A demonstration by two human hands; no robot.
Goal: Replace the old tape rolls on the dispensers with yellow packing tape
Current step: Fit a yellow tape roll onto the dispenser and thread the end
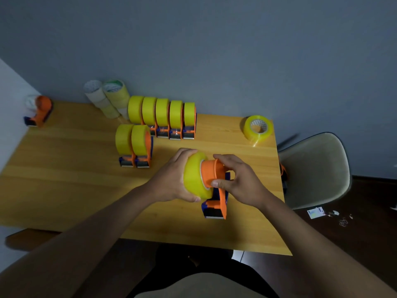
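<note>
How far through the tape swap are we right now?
Done: seven dispensers stand on the table loaded with yellow rolls. In hand: the left hand holds a yellow roll at the hub of an orange dispenser that the right hand grips. Left: the far-left dispenser and a spare roll.

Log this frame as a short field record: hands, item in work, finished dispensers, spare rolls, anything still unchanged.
left hand: grips the yellow roll
right hand: pinches the orange dispenser
stage: roll partly seated on the hub, above the wooden table
loaded dispensers: back row of five, front pair
loose roll: yellowish, table's far right
old rolls: pale stack at the wall
unchanged: far-left dispenser with a whitish roll
</note>
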